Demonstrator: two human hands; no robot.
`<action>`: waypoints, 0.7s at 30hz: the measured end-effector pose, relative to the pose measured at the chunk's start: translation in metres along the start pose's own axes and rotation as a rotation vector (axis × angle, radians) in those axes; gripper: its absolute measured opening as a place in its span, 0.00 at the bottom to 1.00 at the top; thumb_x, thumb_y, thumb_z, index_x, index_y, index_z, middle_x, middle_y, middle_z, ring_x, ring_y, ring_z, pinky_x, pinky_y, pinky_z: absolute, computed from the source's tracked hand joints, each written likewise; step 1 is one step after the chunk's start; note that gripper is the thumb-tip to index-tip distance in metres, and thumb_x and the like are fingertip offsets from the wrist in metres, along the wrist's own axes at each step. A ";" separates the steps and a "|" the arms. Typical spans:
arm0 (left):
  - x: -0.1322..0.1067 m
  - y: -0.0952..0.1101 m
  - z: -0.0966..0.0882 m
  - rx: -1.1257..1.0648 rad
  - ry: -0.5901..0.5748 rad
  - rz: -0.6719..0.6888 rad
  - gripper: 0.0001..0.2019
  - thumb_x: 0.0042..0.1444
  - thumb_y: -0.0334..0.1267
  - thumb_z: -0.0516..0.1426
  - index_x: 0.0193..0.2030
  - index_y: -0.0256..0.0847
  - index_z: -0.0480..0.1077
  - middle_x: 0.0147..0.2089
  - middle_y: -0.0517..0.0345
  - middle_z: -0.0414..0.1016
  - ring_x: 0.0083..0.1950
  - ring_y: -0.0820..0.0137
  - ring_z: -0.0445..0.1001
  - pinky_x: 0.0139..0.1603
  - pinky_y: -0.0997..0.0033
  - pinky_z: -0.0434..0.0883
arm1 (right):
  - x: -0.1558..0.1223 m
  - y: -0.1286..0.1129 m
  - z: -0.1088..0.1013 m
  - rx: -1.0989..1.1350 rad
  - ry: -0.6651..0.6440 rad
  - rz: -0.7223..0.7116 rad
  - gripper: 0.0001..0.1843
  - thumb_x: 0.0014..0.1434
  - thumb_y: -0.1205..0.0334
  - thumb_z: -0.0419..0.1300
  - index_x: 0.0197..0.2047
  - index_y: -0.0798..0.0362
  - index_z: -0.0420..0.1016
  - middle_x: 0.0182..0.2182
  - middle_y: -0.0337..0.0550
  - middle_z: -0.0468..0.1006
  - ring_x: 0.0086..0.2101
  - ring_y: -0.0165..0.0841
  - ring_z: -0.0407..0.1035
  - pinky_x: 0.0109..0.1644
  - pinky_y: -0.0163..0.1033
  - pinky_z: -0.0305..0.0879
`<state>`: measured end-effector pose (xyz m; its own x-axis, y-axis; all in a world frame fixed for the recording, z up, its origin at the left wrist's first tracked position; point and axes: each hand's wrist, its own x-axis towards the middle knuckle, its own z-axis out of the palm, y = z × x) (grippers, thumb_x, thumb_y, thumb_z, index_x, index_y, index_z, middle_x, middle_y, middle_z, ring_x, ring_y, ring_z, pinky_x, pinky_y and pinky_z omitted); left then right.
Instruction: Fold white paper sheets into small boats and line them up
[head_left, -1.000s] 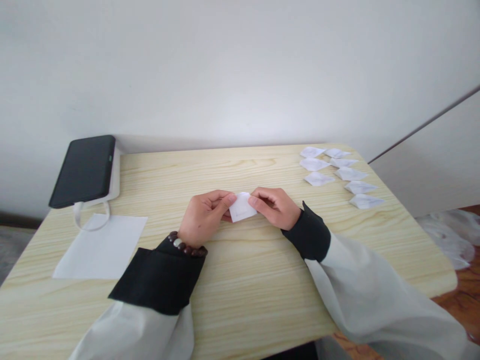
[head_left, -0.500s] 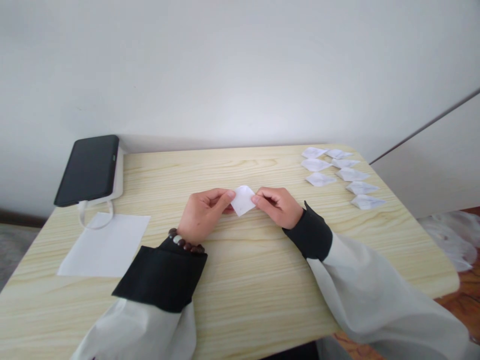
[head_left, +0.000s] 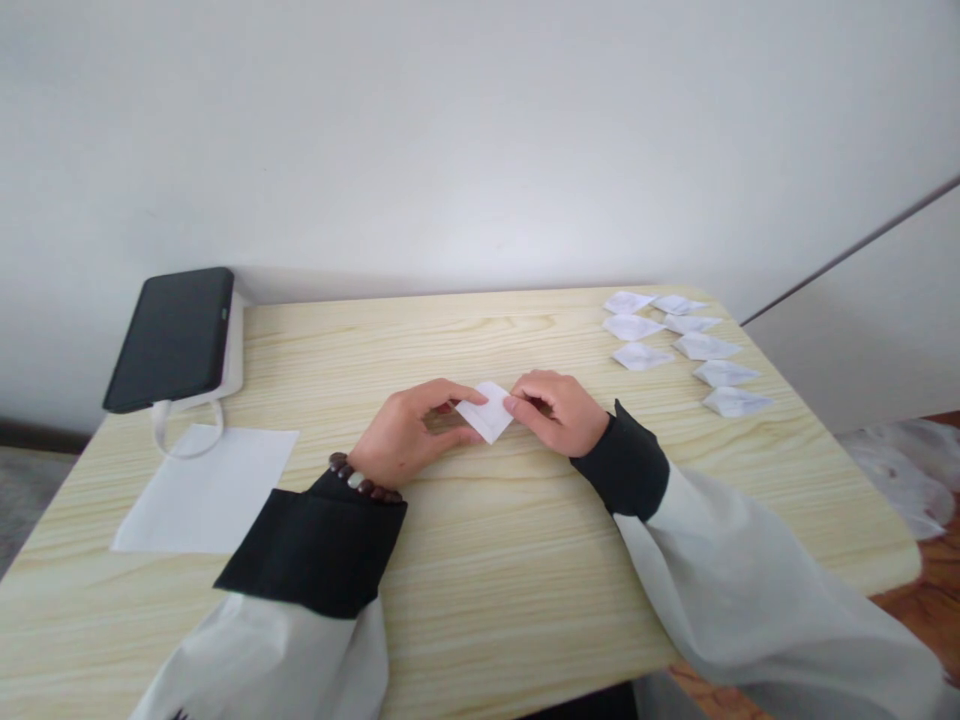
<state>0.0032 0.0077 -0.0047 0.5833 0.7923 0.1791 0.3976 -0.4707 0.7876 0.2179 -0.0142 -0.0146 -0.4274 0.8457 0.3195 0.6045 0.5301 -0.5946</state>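
Observation:
A small white folded paper (head_left: 489, 418), roughly diamond-shaped with one corner towards me, is between my two hands above the middle of the table. My left hand (head_left: 409, 425) holds it from the left, the index finger lying over its upper part and the thumb along its lower left edge. At the paper's right corner my right hand (head_left: 559, 408) pinches it between thumb and bent fingers. The undersides of the paper and some fingertips are hidden.
Several folded paper pieces (head_left: 705, 347) lie in two columns at the table's back right. White paper sheets (head_left: 202, 500) lie on the left. Behind them, a black-screened device (head_left: 172, 335) rests on a white block with a cable loop (head_left: 187, 455). A wall (head_left: 480, 150) borders the table's back edge.
My left hand has shifted its grip: the index finger now reaches over the paper and the thumb has dropped to its lower edge. The right hand keeps its pinch.

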 end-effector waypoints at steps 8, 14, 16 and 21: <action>-0.002 -0.002 0.003 0.124 0.018 0.145 0.08 0.55 0.38 0.57 0.41 0.41 0.74 0.47 0.51 0.74 0.48 0.66 0.72 0.51 0.63 0.68 | -0.002 0.009 -0.002 -0.078 0.008 -0.069 0.14 0.59 0.62 0.54 0.22 0.54 0.64 0.20 0.38 0.64 0.25 0.29 0.57 0.33 0.36 0.54; -0.003 -0.005 0.004 0.333 0.098 0.245 0.08 0.57 0.35 0.55 0.40 0.43 0.76 0.44 0.52 0.70 0.45 0.67 0.69 0.43 0.67 0.70 | -0.003 0.007 -0.002 -0.109 -0.007 -0.065 0.13 0.60 0.59 0.54 0.25 0.54 0.65 0.23 0.39 0.65 0.26 0.30 0.58 0.34 0.37 0.56; -0.003 -0.008 0.005 0.373 0.111 0.271 0.09 0.58 0.35 0.54 0.40 0.42 0.76 0.40 0.53 0.71 0.41 0.69 0.69 0.41 0.69 0.70 | -0.004 0.008 -0.002 -0.070 0.024 -0.064 0.10 0.60 0.57 0.55 0.31 0.54 0.68 0.28 0.42 0.67 0.28 0.30 0.60 0.34 0.37 0.58; -0.003 -0.011 0.007 0.451 0.118 0.356 0.10 0.59 0.34 0.53 0.42 0.40 0.76 0.37 0.52 0.73 0.39 0.69 0.70 0.39 0.70 0.70 | -0.006 0.007 -0.004 -0.045 0.159 -0.129 0.11 0.56 0.56 0.60 0.39 0.53 0.68 0.35 0.44 0.69 0.30 0.30 0.62 0.36 0.37 0.63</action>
<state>0.0021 0.0081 -0.0176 0.6638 0.5809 0.4711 0.4686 -0.8139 0.3434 0.2273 -0.0150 -0.0183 -0.3937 0.7676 0.5057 0.5821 0.6340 -0.5091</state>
